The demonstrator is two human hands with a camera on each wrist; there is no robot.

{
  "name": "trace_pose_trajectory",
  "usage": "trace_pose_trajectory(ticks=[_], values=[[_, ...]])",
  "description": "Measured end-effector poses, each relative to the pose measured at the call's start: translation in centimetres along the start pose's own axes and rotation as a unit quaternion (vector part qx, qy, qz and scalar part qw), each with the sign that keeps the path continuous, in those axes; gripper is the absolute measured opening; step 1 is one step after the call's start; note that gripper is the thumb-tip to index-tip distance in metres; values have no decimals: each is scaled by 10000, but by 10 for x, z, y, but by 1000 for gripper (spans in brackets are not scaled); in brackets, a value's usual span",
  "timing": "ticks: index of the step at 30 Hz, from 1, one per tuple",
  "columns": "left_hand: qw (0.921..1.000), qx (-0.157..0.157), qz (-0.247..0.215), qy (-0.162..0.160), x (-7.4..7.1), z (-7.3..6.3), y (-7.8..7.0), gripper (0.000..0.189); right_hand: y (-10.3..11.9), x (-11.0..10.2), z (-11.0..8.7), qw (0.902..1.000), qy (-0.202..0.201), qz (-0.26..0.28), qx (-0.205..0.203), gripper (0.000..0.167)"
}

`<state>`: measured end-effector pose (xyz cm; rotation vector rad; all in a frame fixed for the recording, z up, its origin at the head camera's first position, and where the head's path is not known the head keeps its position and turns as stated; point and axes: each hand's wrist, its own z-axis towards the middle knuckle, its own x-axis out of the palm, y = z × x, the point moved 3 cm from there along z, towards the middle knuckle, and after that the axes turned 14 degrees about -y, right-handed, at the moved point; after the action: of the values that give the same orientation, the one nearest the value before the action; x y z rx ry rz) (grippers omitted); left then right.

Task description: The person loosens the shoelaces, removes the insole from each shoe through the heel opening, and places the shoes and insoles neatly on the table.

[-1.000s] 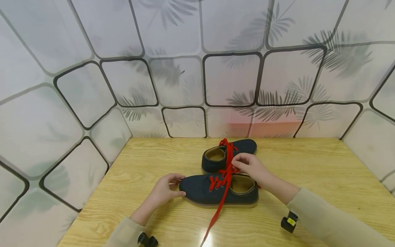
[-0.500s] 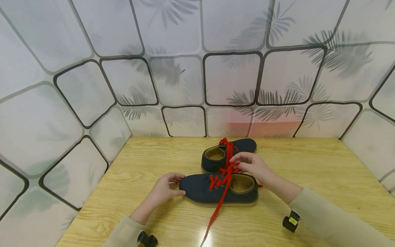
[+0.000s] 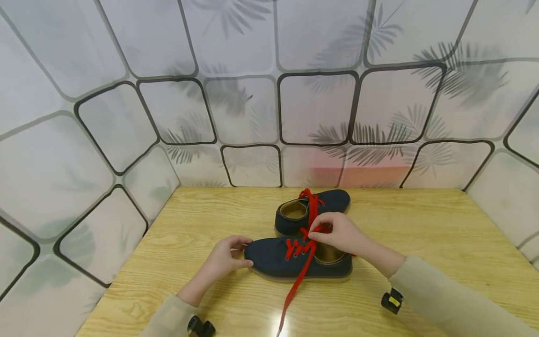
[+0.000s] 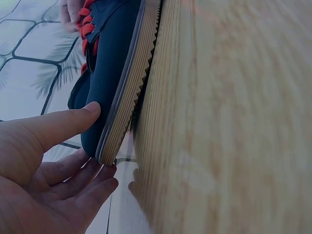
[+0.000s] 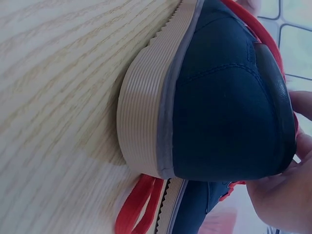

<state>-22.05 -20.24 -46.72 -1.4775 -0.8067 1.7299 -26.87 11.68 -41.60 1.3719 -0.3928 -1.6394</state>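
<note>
Side-on on the table lies a navy shoe (image 3: pixel 269 260), its toe to the left and its sole down. My left hand (image 3: pixel 223 258) holds that toe, the thumb (image 4: pixel 90 111) on the upper and the fingers around the tip. Over the shoe's opening, my right hand (image 3: pixel 343 233) pinches the red shoelace (image 3: pixel 304 270) between thumb and fingertips near the top eyelets. One lace end trails over the side toward the front edge. Behind stands the second navy shoe (image 3: pixel 334 200), toe to the right, with its own red laces.
The wooden table (image 3: pixel 202 210) ends at a patterned wall covering (image 3: pixel 252 112) at the back and sides. A loop of red lace (image 5: pixel 139 202) hangs by the near shoe's heel in the right wrist view. Wrist cameras (image 3: pixel 391 301) sit below both sleeves.
The right hand has moved slightly left and down, from the raised laces to the shoe's top eyelets. My left hand stays on the toe, and both shoes keep their places.
</note>
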Motion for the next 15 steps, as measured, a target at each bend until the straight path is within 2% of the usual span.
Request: trace_pose_trajectory(ticks=[4,8,11,15], values=[[10000,-11,5,0,1,0,1,50,-3,-1,1,9996,-103,247,82,5],[10000,4,3,4,1,1,2,50,-7,-4,2,9942,-148,825,677,9],[10000,22,7,7,1,1,1,50,-10,-6,1,9830,-168,1332,1250,14],[10000,11,13,7,1,1,2,50,-15,-9,0,9645,-255,1863,1852,14]])
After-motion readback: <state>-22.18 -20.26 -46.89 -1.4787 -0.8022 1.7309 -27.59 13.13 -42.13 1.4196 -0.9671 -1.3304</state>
